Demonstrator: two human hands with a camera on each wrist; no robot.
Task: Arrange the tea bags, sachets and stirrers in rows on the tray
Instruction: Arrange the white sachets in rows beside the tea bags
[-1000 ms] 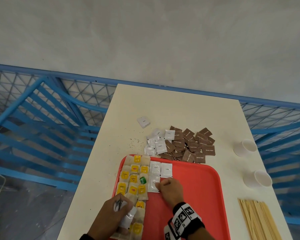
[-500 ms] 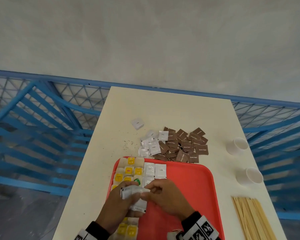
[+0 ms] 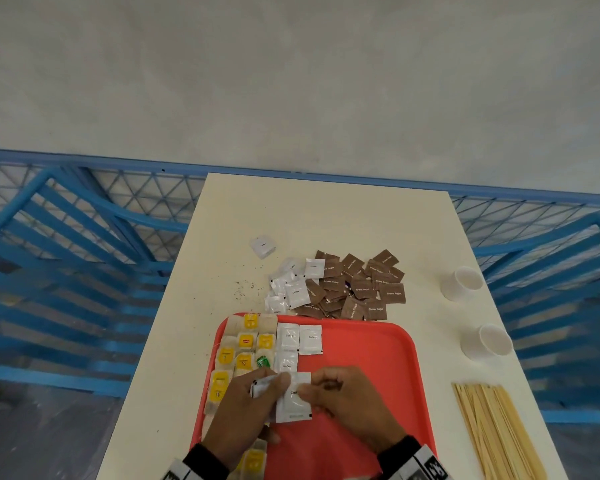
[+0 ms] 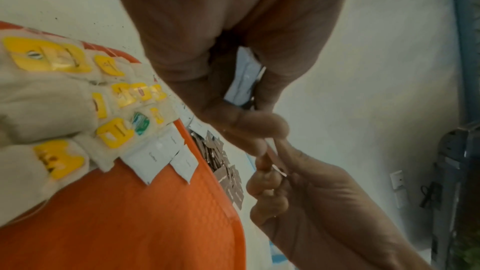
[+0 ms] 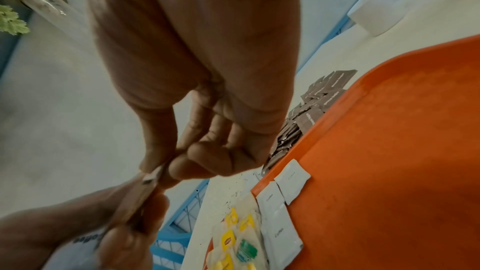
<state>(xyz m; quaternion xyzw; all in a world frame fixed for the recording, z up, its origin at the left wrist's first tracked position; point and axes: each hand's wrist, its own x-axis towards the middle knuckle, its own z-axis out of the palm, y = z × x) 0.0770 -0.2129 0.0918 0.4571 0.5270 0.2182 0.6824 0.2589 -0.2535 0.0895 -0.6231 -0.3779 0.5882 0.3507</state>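
Both hands over the tray, passing a white coffee sachet across.

Left hand (image 3: 246, 410) clutches spare sachets as a stock above the red tray (image 3: 378, 368); right hand (image 3: 347, 400) pinches one white sachet (image 3: 293, 403), likely for the unfinished white row beside the tea bags (image 3: 245, 344). Stack count hidden by fingers.

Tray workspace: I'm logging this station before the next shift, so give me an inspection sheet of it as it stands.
Surface: cream table, dark specks near the sachet pile.
Job's things: red tray holds tea bags in rows and white coffee sachets; loose white sachets, brown sugar sachets and stirrers lie on the table.
Clutter: two paper cups.
Grippers: left hand and right hand both pinch a white sachet over the tray.
Cables: nothing seen.
Surroundings: blue railing, grey wall.
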